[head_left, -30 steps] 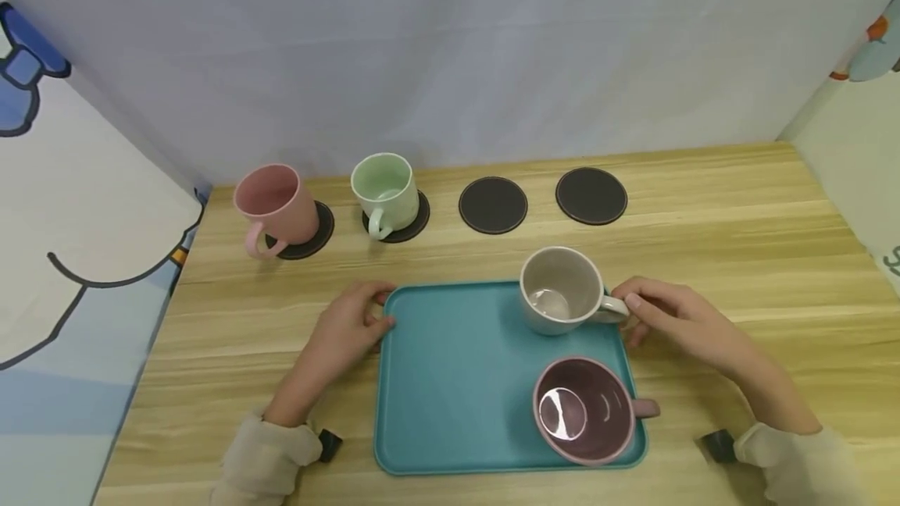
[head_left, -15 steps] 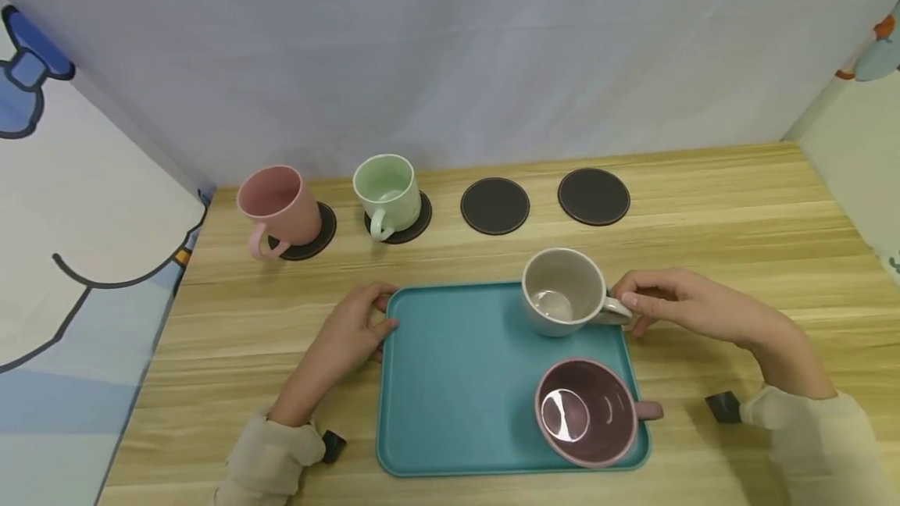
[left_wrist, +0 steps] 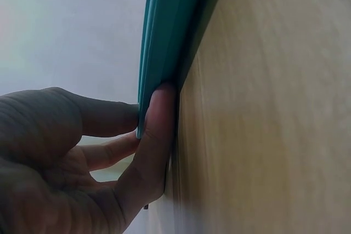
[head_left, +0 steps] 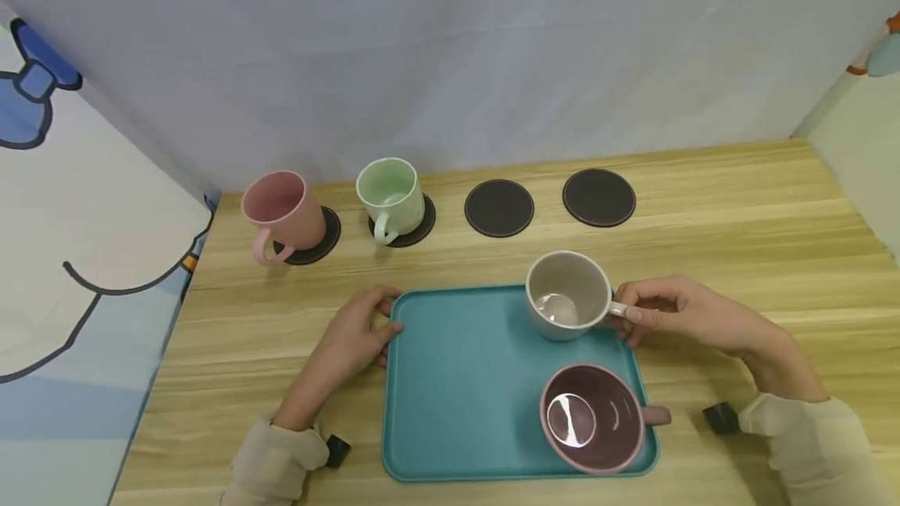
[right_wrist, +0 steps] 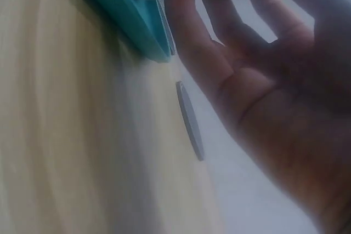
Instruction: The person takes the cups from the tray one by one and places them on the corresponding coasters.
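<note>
A teal tray (head_left: 457, 389) lies on the wooden table with two mugs on its right half. My left hand (head_left: 356, 332) pinches the tray's left rim near the far corner; the left wrist view shows the thumb on top and a finger (left_wrist: 156, 119) under the edge. On the tray's far right stands a light grey mug (head_left: 555, 315), upright, its handle pointing right. My right hand (head_left: 678, 315) holds that handle between thumb and fingers. In the right wrist view, fingers (right_wrist: 189, 31) reach below the handle. A mauve mug (head_left: 594, 420) stands nearer, its handle over the tray's right rim.
Along the back, a pink mug (head_left: 284, 213) and a pale green mug (head_left: 394, 197) each stand on a black coaster. Two bare black coasters, one in the middle (head_left: 499, 208) and one at right (head_left: 599, 197), lie beside them. A pale cloth wall (head_left: 450, 61) rises behind.
My right thumb has come down onto the grey mug's handle, and the fingers have closed around it. The left hand keeps its hold on the tray. The whole view has shifted slightly.
</note>
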`<state>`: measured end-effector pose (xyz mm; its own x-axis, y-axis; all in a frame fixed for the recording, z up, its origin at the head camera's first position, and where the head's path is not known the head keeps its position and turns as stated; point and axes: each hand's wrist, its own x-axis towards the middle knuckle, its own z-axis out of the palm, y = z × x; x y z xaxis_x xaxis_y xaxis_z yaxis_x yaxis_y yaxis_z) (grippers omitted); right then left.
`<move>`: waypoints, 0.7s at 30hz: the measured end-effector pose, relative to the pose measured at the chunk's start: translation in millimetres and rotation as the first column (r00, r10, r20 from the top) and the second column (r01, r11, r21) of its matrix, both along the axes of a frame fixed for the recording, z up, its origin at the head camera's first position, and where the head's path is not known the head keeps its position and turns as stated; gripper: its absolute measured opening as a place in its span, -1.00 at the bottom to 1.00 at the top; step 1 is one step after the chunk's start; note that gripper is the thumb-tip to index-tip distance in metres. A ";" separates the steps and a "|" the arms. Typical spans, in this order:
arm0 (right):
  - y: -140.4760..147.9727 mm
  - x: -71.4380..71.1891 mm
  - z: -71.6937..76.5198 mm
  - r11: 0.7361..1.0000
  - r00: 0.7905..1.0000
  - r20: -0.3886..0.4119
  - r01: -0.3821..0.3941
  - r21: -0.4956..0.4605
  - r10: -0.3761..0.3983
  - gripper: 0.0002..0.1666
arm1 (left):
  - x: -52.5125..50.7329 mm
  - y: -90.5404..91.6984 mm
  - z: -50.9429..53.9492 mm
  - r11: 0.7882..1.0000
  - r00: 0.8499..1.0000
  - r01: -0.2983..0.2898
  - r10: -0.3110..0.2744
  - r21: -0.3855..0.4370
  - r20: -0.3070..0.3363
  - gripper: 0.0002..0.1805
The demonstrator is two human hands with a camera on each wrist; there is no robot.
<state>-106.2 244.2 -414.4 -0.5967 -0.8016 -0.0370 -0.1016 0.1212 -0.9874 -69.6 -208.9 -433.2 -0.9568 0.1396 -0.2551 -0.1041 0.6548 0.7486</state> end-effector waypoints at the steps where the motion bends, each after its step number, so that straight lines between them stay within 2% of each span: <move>1: -0.2 0.0 -1.6 1.000 1.000 0.010 -0.009 -0.013 0.010 -0.71 | 0.3 -0.3 0.3 1.000 1.000 0.001 -0.001 0.008 0.004 -0.51; 5: -0.9 -0.4 -6.3 0.998 0.999 0.024 -0.034 -0.060 0.035 -0.70 | 1.5 -1.1 1.5 0.999 1.000 0.003 -0.003 0.038 0.019 -0.51; 10: -4.2 -1.3 -6.8 0.989 0.999 0.002 -0.049 -0.137 0.049 -0.66 | 0.7 0.0 1.7 1.000 0.999 -0.002 0.001 0.027 0.035 -0.50; 16: -9.3 0.4 -6.0 0.983 0.999 0.033 -0.024 -0.179 0.030 -0.66 | -0.1 -0.4 -1.1 1.000 1.000 -0.005 0.005 0.017 0.030 -0.50; 21: -18.8 4.2 -5.5 0.976 1.000 0.004 -0.001 -0.217 0.002 -0.64 | -1.7 -0.4 -3.1 1.000 1.000 -0.005 0.004 0.011 0.027 -0.50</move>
